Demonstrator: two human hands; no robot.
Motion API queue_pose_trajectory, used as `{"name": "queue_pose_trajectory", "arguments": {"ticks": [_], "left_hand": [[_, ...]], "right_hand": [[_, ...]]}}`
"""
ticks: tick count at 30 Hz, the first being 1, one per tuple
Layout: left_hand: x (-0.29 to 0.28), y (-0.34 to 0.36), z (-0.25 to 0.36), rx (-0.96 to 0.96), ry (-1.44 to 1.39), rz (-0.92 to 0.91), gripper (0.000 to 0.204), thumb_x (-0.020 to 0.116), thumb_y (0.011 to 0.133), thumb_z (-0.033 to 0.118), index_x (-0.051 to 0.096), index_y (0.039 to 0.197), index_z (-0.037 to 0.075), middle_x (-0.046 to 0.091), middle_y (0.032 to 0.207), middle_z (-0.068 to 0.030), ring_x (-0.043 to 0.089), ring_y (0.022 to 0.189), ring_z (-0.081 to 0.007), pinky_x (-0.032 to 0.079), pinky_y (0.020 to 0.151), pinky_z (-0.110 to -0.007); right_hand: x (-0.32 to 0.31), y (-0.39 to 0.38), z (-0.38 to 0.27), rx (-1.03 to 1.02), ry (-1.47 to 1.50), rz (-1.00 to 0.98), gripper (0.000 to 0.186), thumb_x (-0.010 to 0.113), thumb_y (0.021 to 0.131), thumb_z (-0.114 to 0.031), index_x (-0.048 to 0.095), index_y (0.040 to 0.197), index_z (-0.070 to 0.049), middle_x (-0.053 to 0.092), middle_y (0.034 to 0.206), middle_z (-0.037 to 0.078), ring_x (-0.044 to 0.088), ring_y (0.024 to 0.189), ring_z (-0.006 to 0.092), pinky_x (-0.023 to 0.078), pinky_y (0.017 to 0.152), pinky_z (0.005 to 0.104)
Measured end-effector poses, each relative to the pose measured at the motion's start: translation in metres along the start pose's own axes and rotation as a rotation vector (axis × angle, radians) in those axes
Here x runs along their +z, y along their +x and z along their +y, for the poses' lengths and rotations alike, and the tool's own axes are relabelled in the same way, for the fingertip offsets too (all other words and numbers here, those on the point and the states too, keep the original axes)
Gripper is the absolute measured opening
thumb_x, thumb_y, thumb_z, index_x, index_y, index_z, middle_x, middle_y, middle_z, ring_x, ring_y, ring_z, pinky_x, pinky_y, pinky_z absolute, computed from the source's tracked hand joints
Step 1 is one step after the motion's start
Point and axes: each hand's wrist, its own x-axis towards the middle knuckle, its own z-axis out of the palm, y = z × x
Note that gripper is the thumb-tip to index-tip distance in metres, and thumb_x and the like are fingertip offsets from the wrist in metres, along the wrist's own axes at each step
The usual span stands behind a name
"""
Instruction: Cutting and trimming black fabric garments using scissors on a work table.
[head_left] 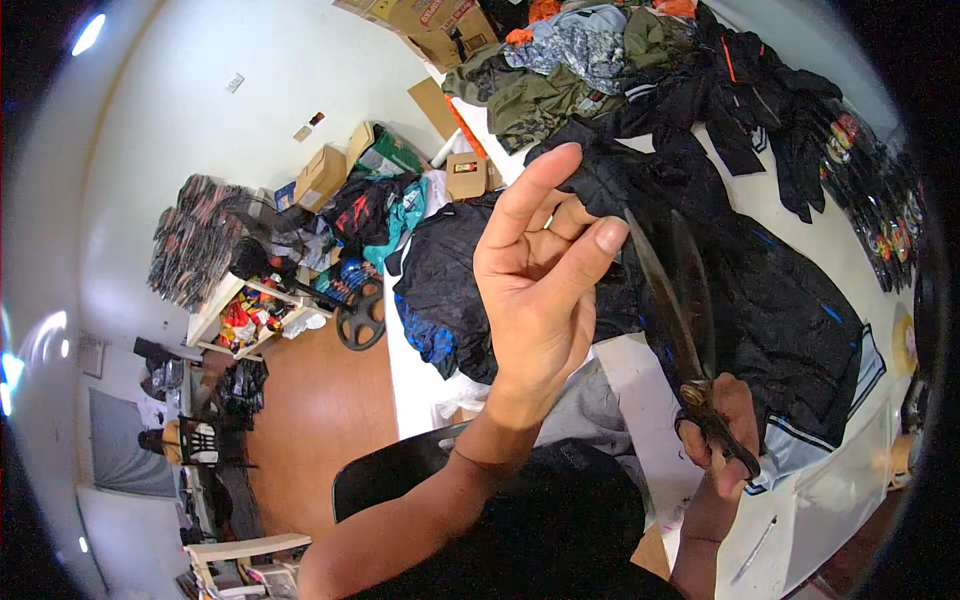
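My left hand (545,270) is raised in the middle of the view, palm turned partly toward me. Its index finger stretches up and the thumb stands apart from it; the other fingers are curled, one wearing a ring. Nothing shows between them. Lower right, my right hand (725,425) grips the handles of large metal scissors (683,340). Their two blades point up and away, parted, over a black garment (770,310) with blue marks and pale striped trim. That garment lies spread on the white table (840,225). Another dark garment (440,275) with blue patches lies left of my left hand.
Camouflage garments (550,105) and more black clothing (745,90) are heaped at the far side. Cardboard boxes (320,178) and a stacked pile (195,245) stand at left. A black chair back (385,470) is close by my left arm. A pen (755,550) lies lower right.
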Motion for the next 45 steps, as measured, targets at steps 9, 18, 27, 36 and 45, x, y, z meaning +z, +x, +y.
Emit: {"name": "queue_pose_trajectory", "arguments": {"ticks": [9,18,27,36,45], "left_hand": [[0.002,-0.002,0.000,0.079,0.031,-0.027,0.054,0.056,0.074,-0.020,0.043,0.125,-0.007,0.041,0.076,0.0034,0.036,0.065,-0.0030,0.039,0.062,-0.016],[0.002,-0.002,-0.004,0.237,0.121,-0.028,0.053,0.058,0.073,-0.019,0.044,0.123,-0.007,0.039,0.069,0.0043,0.035,0.062,-0.0023,0.032,0.057,-0.014],[0.005,-0.001,-0.006,0.251,0.086,-0.017,0.053,0.058,0.072,-0.019,0.045,0.122,-0.007,0.040,0.069,0.0039,0.034,0.061,-0.0021,0.030,0.054,-0.015],[0.007,-0.007,-0.007,0.232,0.072,-0.018,0.054,0.058,0.071,-0.020,0.045,0.122,-0.007,0.039,0.069,0.0039,0.032,0.060,-0.0021,0.029,0.053,-0.015],[0.005,-0.004,-0.008,0.288,0.102,-0.040,0.056,0.056,0.074,-0.017,0.039,0.127,-0.005,0.044,0.093,-0.0035,0.046,0.075,-0.0094,0.041,0.067,-0.021]], "right_hand": [[0.018,-0.004,-0.011,0.058,-0.058,0.211,0.095,0.068,0.030,-0.071,0.047,0.090,-0.001,0.041,0.063,-0.001,0.034,0.048,0.0038,0.020,0.041,0.0183],[0.014,-0.015,-0.006,0.066,-0.038,0.222,0.098,0.065,0.031,-0.074,0.045,0.091,0.000,0.042,0.062,-0.001,0.034,0.047,0.0037,0.020,0.041,0.0182],[0.019,-0.020,0.000,0.024,-0.148,0.369,0.099,0.061,0.030,-0.078,0.044,0.088,0.001,0.038,0.058,-0.002,0.033,0.047,0.0042,0.021,0.043,0.0187],[0.018,-0.019,-0.001,0.008,-0.135,0.375,0.093,0.064,0.033,-0.076,0.046,0.084,-0.001,0.039,0.062,-0.002,0.032,0.049,0.0045,0.020,0.046,0.0192],[-0.001,0.006,-0.004,-0.098,-0.186,0.110,0.088,0.067,0.033,-0.074,0.047,0.081,-0.003,0.039,0.064,-0.002,0.034,0.050,0.0048,0.021,0.045,0.0198]]}}
